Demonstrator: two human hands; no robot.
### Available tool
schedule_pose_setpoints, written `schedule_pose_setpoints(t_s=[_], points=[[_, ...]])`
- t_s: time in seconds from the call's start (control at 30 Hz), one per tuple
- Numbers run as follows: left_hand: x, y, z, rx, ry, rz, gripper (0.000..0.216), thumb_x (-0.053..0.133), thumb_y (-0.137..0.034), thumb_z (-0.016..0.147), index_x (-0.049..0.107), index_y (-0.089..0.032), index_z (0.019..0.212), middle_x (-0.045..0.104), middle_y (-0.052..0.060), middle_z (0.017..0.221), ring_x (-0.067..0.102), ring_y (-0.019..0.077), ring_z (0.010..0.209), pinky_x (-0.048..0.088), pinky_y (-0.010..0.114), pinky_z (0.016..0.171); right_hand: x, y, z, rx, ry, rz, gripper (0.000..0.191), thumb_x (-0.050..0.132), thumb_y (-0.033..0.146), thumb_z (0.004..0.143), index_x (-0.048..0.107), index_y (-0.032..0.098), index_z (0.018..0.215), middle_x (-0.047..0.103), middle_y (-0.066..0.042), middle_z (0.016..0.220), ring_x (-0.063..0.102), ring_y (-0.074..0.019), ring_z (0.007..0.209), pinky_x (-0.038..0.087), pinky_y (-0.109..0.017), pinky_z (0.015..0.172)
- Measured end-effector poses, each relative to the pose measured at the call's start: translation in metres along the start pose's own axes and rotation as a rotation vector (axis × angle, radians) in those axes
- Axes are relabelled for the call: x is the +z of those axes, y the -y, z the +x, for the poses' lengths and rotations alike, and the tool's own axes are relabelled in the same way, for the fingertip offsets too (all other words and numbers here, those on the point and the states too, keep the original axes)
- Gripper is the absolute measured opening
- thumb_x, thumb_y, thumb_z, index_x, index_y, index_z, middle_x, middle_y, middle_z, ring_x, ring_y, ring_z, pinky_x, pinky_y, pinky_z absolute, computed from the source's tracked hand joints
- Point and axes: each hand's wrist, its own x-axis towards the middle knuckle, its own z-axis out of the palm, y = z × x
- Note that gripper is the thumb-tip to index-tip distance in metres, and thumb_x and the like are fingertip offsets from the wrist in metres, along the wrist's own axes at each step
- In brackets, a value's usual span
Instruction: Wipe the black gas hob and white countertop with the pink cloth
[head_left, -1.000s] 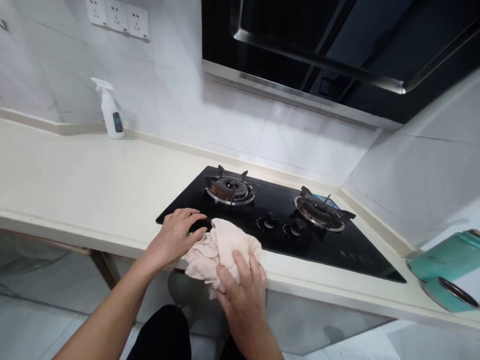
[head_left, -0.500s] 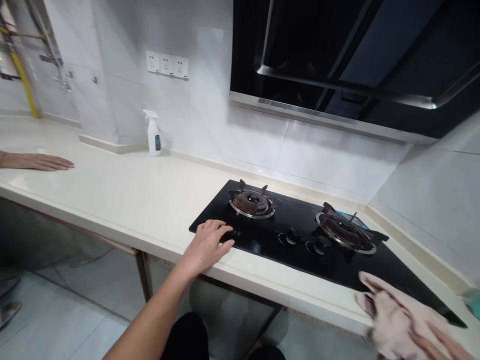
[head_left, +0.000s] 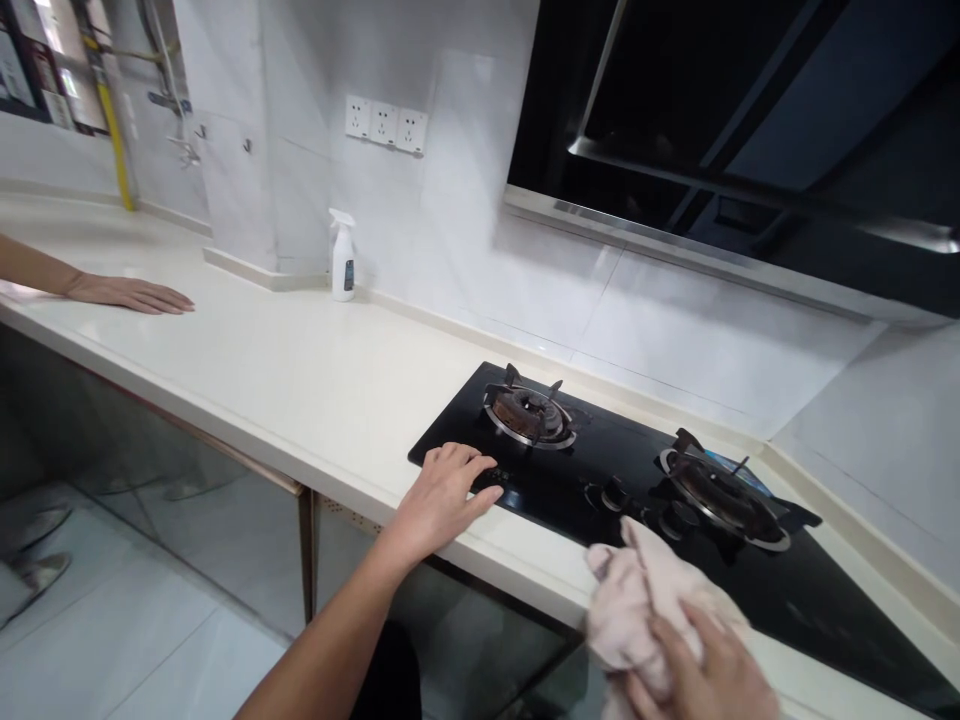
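My left hand (head_left: 442, 498) lies flat with fingers apart on the front left corner of the black glass gas hob (head_left: 787, 590), holding nothing. My right hand (head_left: 701, 675) presses down on a crumpled pale pink cloth (head_left: 637, 600) at the hob's front edge, fingers curled into the fabric. The cloth sits just in front of the two control knobs (head_left: 649, 505). Beyond them stand the left burner (head_left: 529, 416) and the right burner (head_left: 720, 488).
A cream counter (head_left: 285, 380) runs off to the left. A white spray bottle (head_left: 343, 257) stands against the tiled wall under a row of sockets (head_left: 386, 123). Another person's hand (head_left: 131, 294) rests flat on the counter far left. A black range hood (head_left: 742, 120) hangs overhead.
My right hand swept the cloth from the hob's left front to its right end, then back toward the middle. My left hand stayed on the corner. The view swung left, showing the other person's hand.
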Motion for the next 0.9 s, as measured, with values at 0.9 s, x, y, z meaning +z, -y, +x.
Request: schedule_pose_setpoints(t_s=[0.9], points=[[0.000, 0.006, 0.003, -0.010, 0.024, -0.055, 0.036, 0.051, -0.048, 0.102, 0.068, -0.025, 0.124, 0.068, 0.008, 0.124, 0.056, 0.0277, 0.121, 0.041, 0.048, 0.106, 0.003, 0.010, -0.004, -0.156, -0.102, 0.119, 0.040, 0.075, 0.041, 0.082, 0.065, 0.029, 0.118, 0.057, -0.014, 0.135, 0.060, -0.0384, 0.121, 0.054, -0.050, 0.090]])
